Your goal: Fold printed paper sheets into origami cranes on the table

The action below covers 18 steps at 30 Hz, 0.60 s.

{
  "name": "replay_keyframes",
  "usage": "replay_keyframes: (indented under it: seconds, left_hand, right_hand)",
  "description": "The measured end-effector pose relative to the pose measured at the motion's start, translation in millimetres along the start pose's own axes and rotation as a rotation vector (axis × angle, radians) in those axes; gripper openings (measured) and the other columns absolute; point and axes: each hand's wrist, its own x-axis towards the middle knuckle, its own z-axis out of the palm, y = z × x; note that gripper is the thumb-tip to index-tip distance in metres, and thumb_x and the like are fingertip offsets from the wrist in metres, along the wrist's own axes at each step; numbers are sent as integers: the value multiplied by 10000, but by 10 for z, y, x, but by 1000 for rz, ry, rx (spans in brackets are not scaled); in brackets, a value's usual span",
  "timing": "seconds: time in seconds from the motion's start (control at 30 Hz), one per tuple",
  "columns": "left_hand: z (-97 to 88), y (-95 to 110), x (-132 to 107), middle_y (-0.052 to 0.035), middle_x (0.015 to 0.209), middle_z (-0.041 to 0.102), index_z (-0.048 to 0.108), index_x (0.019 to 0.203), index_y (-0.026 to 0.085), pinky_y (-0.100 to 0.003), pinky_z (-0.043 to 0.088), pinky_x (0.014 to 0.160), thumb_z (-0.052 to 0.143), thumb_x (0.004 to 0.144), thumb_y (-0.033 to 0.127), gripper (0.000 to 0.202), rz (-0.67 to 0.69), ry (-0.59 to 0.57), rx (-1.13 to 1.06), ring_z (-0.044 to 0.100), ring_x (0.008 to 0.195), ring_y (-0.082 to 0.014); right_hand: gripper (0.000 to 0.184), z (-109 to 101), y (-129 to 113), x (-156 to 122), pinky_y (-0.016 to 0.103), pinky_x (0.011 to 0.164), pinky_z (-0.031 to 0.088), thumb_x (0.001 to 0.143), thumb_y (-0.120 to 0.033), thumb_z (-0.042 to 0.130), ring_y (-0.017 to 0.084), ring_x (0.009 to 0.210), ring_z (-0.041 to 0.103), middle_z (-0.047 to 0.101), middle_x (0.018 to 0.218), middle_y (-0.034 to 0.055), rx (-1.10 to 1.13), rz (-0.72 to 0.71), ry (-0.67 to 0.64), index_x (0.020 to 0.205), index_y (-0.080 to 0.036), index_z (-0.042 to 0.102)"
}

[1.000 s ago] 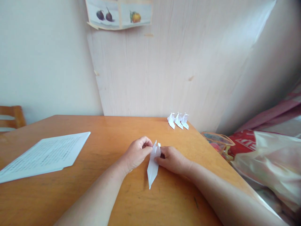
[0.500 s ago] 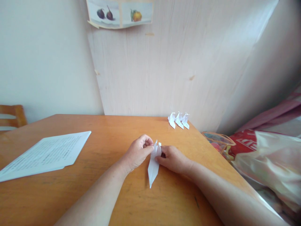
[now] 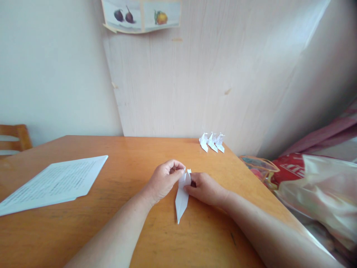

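A white, long, pointed folded paper piece (image 3: 182,201) lies on the wooden table (image 3: 117,223), its tip toward me. My left hand (image 3: 164,180) pinches its upper left flap with fingers curled. My right hand (image 3: 205,189) presses and grips its upper right side, fingers closed against the paper. Three small finished folded paper figures (image 3: 212,142) stand in a row at the table's far right edge by the wall panel.
A printed paper sheet (image 3: 52,184) lies at the left of the table. A wooden chair back (image 3: 15,136) shows at the far left. Plastic bags (image 3: 312,186) sit off the right table edge. A pale wood panel (image 3: 195,74) leans behind the table.
Almost nothing has moved; my left fingers shifted slightly on the paper's top flap, and the view rose a little.
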Motion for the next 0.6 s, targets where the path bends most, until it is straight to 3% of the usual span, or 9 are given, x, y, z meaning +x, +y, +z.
replay_keyframes:
  seconds: [0.13,0.33,0.6]
  left_hand:
    - [-12,23,1,-10,834,655,641,889,175,-280,475,733,572,826,247,118,-22,10,-10,592,780,-155]
    - [-10,41,-11,-25,894,678,649,924,178,-303,484,797,617,836,290,146,-8,-15,21,623,848,-174]
    - [-11,20,4,10,779,630,629,832,180,-264,456,693,615,823,283,104,24,7,74,576,738,-147]
  right_hand:
    - [81,-5,-5,-2,242,562,312,807,-220,564,126,628,517,619,714,-11,8,13,-12,729,-200,557]
    - [88,6,34,3,240,558,313,806,-216,568,125,623,505,602,699,-17,1,1,-9,724,-200,542]
    - [52,17,80,21,228,580,339,830,-231,582,115,645,506,577,729,-38,62,-49,18,802,-203,548]
